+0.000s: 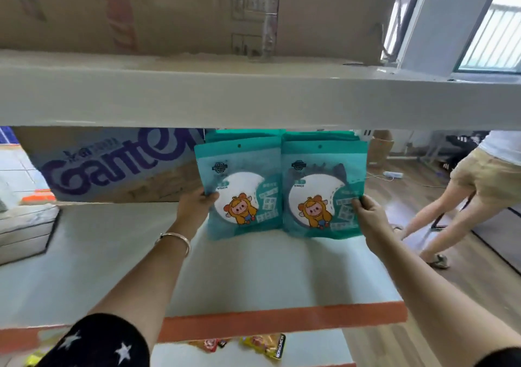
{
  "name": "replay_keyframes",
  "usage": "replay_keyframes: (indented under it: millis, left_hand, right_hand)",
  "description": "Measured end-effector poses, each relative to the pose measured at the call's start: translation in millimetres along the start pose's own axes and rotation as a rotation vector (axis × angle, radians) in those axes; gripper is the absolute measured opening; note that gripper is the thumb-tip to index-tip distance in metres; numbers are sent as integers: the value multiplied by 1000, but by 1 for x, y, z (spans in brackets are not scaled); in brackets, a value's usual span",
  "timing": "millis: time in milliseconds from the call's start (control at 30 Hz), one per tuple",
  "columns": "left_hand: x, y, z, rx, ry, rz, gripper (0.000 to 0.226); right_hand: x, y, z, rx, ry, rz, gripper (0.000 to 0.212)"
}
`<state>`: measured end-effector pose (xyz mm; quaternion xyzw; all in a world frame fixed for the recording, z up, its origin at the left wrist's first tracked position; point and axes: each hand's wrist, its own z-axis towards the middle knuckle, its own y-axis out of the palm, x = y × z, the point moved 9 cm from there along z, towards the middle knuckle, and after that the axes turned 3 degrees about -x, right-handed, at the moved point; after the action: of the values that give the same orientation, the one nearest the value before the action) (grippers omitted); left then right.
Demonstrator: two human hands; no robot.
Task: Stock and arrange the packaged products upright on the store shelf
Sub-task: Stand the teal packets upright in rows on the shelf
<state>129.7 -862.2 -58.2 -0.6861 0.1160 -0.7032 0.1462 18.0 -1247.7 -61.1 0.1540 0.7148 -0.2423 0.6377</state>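
Note:
Two teal packets with a cartoon figure on a white disc stand upright side by side on the white shelf (253, 276). My left hand (194, 206) pinches the left edge of the left packet (242, 186). At the other side, my right hand (369, 214) pinches the right edge of the right packet (321, 189). More teal packets (245, 135) stand in rows behind these two, mostly hidden.
A brown carton with purple lettering (112, 166) lies on the shelf to the left of the packets. The shelf above (253, 98) carries a big cardboard box (197, 11). Snack bags (262, 344) lie on the shelf below. A person (468, 194) stands at the right on the wooden floor.

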Motion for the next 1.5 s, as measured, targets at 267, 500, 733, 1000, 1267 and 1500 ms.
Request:
replay_keyframes:
  millis: [267,500,733,1000,1267,1500]
  left_hand:
    - [9,8,8,41,109,208,19]
    - [12,19,17,15,187,375,53]
    - [7,24,19,124,113,372,64]
    - [-16,29,15,104,18,356,81]
    - [-24,34,-17,-37,41,332,73]
    - [-65,41,-58,-287,123,628,59]
  right_hand:
    - [22,18,29,-159,22,-262,40]
    - [17,10,55,-25,-90,-434,44]
    - [5,7,68,26,-136,-597,43]
    - [14,-4,53,163,-29,-778,75]
    - [23,13,10,167,-79,-783,66]
    - [71,51,-53,-66,-8,-1088,60]
